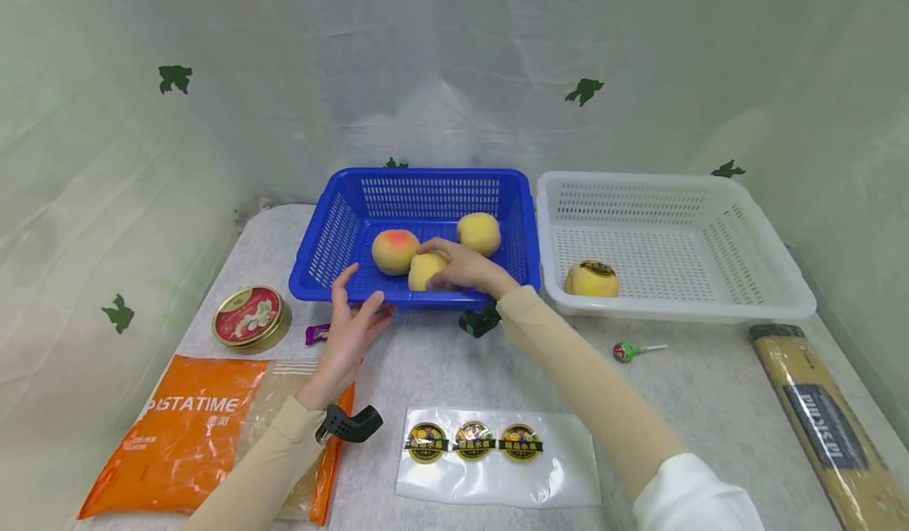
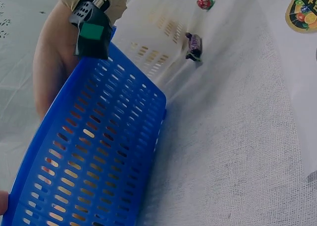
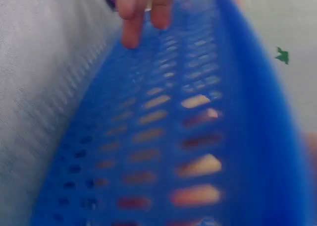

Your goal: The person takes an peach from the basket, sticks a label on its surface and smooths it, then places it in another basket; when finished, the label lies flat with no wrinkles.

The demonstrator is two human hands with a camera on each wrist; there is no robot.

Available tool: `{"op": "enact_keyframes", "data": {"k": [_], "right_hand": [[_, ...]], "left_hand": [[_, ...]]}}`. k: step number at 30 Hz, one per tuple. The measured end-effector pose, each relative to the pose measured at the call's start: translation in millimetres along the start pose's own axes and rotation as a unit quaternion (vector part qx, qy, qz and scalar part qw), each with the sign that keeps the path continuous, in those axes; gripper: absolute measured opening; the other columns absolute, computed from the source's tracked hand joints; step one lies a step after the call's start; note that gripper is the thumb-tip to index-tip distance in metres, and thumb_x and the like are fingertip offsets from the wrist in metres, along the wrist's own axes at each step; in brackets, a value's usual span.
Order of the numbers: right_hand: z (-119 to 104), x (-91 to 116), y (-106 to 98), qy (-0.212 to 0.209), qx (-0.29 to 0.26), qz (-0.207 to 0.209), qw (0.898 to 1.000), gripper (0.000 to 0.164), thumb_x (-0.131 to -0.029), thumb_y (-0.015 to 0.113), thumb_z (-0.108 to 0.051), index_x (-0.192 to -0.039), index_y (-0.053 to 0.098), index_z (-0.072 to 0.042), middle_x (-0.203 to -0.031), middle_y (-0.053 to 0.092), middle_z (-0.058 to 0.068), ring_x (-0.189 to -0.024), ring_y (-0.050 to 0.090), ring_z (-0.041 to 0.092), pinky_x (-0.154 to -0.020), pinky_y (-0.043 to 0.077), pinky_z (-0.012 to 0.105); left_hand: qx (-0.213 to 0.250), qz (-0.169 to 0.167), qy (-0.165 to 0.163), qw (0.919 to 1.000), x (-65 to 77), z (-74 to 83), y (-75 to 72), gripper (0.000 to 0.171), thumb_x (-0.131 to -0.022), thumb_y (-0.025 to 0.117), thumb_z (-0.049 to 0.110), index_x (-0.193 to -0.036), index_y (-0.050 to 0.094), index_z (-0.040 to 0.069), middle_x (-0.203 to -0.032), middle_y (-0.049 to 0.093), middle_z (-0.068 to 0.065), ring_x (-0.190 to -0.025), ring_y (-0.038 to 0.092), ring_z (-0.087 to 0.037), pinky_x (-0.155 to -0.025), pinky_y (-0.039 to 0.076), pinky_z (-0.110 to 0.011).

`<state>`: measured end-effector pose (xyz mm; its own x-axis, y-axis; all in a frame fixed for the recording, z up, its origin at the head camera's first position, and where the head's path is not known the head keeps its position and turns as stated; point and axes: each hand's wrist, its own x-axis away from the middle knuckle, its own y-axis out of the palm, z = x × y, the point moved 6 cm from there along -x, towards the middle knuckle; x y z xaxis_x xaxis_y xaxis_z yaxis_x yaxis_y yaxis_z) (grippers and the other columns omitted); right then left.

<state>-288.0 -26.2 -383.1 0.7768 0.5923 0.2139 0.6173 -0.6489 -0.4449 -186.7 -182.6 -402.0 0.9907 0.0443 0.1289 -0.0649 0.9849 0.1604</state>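
Inside the blue basket (image 1: 419, 297) my right hand (image 1: 461, 267) has its fingers and thumb around a yellow peach (image 1: 422, 269). A peach with a red blush (image 1: 395, 253) lies just left of it, and another yellow peach (image 1: 479, 233) sits behind my right hand. My left hand (image 1: 349, 334) is at the basket's front left, thumb and forefinger extended around the rim. In the right wrist view its other fingers (image 3: 161, 13) reach along the outer slotted wall. The left wrist view shows the blue basket's outer side (image 2: 94, 146), with the fruit partly hidden behind the slots.
To the right, a white basket (image 1: 710, 310) holds one peach with a dark label (image 1: 592, 278). In front lie a sticker sheet (image 1: 497, 484), a lollipop (image 1: 625, 351) and a purple-wrapped candy (image 1: 316, 334). A round tin (image 1: 250, 318), an orange bag (image 1: 177, 436) and a pasta packet (image 1: 824, 428) flank them.
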Motion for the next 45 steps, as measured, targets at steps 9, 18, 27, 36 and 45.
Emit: {"op": "enact_keyframes", "data": {"k": [9, 18, 27, 36, 45], "right_hand": [[-12.0, 26.6, -33.2, -0.046, -0.046, 0.006, 0.998, 0.049, -0.080, 0.068, -0.028, -0.123, 0.044, -0.028, -0.113, 0.044, 0.011, -0.091, 0.049, 0.024, -0.074, 0.047, 0.039], [-22.4, 75.8, -64.1, -0.084, -0.054, 0.030, 0.995, 0.051, -0.081, 0.065, -0.034, -0.125, 0.039, -0.035, -0.117, 0.041, 0.008, -0.093, 0.054, 0.026, -0.074, 0.047, 0.041], [-12.0, 130.0, -49.6, -0.114, -0.074, -0.002, 0.991, 0.050, -0.084, 0.064, -0.023, -0.126, 0.038, -0.027, -0.121, 0.037, 0.013, -0.091, 0.059, 0.027, -0.075, 0.049, 0.044], [26.5, 157.4, -11.1, -0.112, -0.045, -0.005, 0.993, 0.053, -0.079, 0.070, -0.026, -0.125, 0.043, -0.028, -0.125, 0.041, 0.003, -0.088, 0.059, 0.020, -0.073, 0.051, 0.034], [68.5, 152.2, 15.5, -0.095, 0.014, 0.024, 0.995, 0.053, -0.077, 0.071, -0.032, -0.123, 0.047, -0.026, -0.119, 0.044, 0.003, -0.081, 0.055, 0.019, -0.069, 0.050, 0.030]], "left_hand": [[-0.003, 0.015, 0.002, 0.9999, -0.1, -2.3, -3.3, 0.058, -0.094, 0.046, 0.024, -0.138, 0.010, 0.032, -0.115, 0.040, -0.029, -0.099, 0.056, -0.027, -0.092, 0.040, -0.039], [0.000, 0.014, 0.008, 0.9999, -0.1, -3.3, -4.1, 0.058, -0.094, 0.046, 0.023, -0.139, 0.010, 0.031, -0.114, 0.040, -0.028, -0.101, 0.054, -0.031, -0.092, 0.041, -0.039], [0.004, 0.010, 0.014, 0.9998, 0.0, -3.9, -3.5, 0.058, -0.094, 0.046, 0.023, -0.139, 0.011, 0.030, -0.114, 0.038, -0.029, -0.103, 0.052, -0.034, -0.093, 0.040, -0.039], [0.001, 0.012, 0.020, 0.9997, 0.0, -4.3, -2.2, 0.057, -0.094, 0.046, 0.023, -0.138, 0.012, 0.030, -0.114, 0.037, -0.029, -0.107, 0.048, -0.039, -0.092, 0.040, -0.039], [0.000, 0.009, 0.021, 0.9997, -0.8, -4.2, -0.5, 0.055, -0.095, 0.045, 0.023, -0.138, 0.012, 0.031, -0.114, 0.036, -0.027, -0.107, 0.046, -0.039, -0.093, 0.040, -0.039]]}}
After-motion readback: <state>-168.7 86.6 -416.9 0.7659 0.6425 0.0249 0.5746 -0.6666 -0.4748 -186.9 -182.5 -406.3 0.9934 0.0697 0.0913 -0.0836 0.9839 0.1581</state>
